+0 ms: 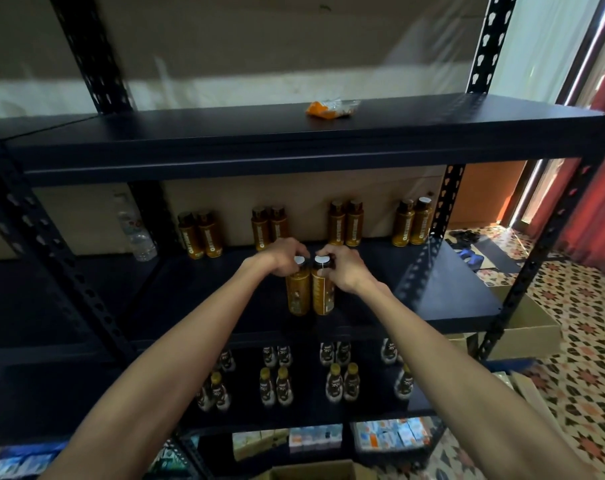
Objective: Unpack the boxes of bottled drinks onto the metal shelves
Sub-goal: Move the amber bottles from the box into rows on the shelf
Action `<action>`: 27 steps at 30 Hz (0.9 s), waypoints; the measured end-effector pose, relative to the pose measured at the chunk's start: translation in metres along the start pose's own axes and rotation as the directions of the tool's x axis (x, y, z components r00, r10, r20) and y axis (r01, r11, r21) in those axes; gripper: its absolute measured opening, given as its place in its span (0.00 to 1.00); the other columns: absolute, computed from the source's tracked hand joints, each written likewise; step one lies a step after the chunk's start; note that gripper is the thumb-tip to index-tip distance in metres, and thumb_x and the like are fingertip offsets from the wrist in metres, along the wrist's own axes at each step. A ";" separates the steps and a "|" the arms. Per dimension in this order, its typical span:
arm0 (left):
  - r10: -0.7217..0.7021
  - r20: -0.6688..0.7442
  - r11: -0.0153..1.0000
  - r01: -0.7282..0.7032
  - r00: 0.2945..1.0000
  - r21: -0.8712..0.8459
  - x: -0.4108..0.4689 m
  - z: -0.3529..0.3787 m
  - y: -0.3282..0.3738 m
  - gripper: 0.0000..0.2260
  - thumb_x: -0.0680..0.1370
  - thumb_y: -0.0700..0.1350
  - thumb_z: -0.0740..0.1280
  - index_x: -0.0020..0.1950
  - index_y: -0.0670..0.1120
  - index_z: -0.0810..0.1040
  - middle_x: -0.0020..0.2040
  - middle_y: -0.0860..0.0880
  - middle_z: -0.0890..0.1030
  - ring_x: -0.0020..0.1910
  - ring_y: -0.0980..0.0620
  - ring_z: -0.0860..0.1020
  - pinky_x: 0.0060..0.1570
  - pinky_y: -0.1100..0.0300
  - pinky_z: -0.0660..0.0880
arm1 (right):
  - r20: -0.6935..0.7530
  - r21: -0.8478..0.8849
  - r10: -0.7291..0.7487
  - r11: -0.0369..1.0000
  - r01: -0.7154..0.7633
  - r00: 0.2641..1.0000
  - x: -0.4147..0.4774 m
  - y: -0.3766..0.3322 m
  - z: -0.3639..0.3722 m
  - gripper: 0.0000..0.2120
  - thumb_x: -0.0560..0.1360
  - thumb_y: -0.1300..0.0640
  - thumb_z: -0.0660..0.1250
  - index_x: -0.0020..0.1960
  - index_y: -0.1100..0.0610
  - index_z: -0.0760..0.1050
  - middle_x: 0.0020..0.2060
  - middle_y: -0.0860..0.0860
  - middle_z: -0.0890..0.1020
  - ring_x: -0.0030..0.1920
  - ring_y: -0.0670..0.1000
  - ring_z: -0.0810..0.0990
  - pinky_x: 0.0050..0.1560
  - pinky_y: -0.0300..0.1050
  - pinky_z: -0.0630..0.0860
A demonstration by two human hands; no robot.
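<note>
Two amber bottles with dark caps stand side by side on the middle black metal shelf [415, 292], near its front. My left hand [282, 256] grips the cap of the left bottle [298, 292]. My right hand [342, 268] grips the cap of the right bottle [323, 294]. Several pairs of the same amber bottles [346, 225] line the back of this shelf. On the shelf below stand several dark bottles with gold caps [275, 386].
An orange and clear wrapper [330, 108] lies on the top shelf. A clear water bottle [136, 233] stands at the left. An open cardboard box [526, 327] sits on the patterned floor at the right, another box [315, 471] below me. Colourful packs [391, 434] fill the bottom shelf.
</note>
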State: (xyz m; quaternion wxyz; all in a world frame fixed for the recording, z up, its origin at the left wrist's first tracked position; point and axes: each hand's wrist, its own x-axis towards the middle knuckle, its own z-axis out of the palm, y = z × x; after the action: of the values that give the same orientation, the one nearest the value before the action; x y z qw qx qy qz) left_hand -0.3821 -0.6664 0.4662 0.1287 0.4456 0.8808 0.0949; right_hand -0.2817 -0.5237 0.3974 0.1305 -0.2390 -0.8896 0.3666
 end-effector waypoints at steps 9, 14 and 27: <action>-0.044 -0.062 0.999 0.043 0.997 -0.008 0.000 0.008 -0.001 0.23 0.78 0.42 0.70 0.72 0.49 0.72 0.73 0.46 0.69 0.69 0.46 0.71 0.59 0.56 0.73 | 0.005 0.001 0.008 1.000 -0.008 1.000 0.001 -0.001 0.000 0.20 0.74 0.54 0.76 0.61 0.40 0.76 0.64 0.51 0.76 0.60 0.53 0.79 0.60 0.53 0.80; -0.106 -0.108 0.993 0.101 0.988 -0.053 -0.005 0.008 0.002 0.27 0.75 0.52 0.74 0.72 0.51 0.70 0.70 0.46 0.70 0.64 0.46 0.74 0.56 0.53 0.76 | 0.007 -0.003 -0.001 1.000 0.001 1.000 0.000 -0.003 -0.002 0.19 0.73 0.55 0.76 0.61 0.42 0.77 0.64 0.51 0.77 0.61 0.53 0.79 0.61 0.53 0.79; -0.078 -0.128 0.996 0.071 0.989 -0.062 -0.005 0.017 0.002 0.22 0.77 0.44 0.72 0.71 0.48 0.73 0.69 0.44 0.72 0.64 0.46 0.75 0.60 0.53 0.76 | 0.004 -0.049 0.008 0.999 -0.008 1.000 -0.012 -0.015 -0.009 0.21 0.73 0.49 0.77 0.63 0.45 0.77 0.66 0.49 0.76 0.63 0.52 0.77 0.61 0.50 0.77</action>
State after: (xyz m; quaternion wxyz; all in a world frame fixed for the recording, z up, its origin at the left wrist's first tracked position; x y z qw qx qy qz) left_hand -0.3726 -0.6689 0.4514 0.0872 0.4015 0.9003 0.1441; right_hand -0.2728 -0.5333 0.4137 0.1211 -0.2449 -0.8977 0.3456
